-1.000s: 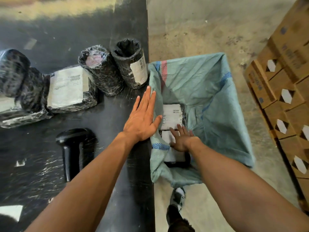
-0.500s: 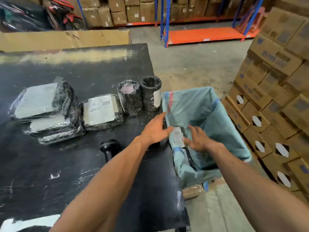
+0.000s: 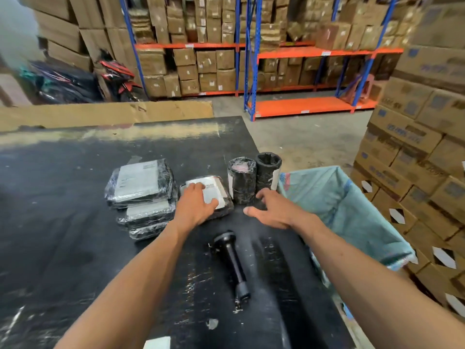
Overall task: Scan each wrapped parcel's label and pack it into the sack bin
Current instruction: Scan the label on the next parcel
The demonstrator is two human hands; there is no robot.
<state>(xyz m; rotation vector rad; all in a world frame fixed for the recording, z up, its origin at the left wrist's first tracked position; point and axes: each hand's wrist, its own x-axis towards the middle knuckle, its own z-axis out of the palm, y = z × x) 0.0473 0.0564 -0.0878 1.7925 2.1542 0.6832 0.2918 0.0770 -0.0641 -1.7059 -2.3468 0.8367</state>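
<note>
Scanner [image 3: 230,263] lay flat on the black table [image 3: 63,222], handle toward the person, within reach of either hand, probably parked there so both hands were free for parcels. Just beyond the scanner, the left hand [image 3: 195,206] rested palm-down on a flat wrapped parcel [image 3: 214,195], fingers spread over its white label, touching but not closed around it; likely the next one to be drawn in for scanning. Right of the scanner's head, the right hand [image 3: 270,210] hovered open and empty, fingers loosely curled, beside two upright cylindrical parcels [image 3: 254,178]. Left of the scanner and farther back sat a stack of flat parcels [image 3: 142,195], labels up, seemingly kept readable. The sack bin [image 3: 334,197] hung open off the table edge right of the scanner, mouth up, handy for dropping in scanned parcels.
</note>
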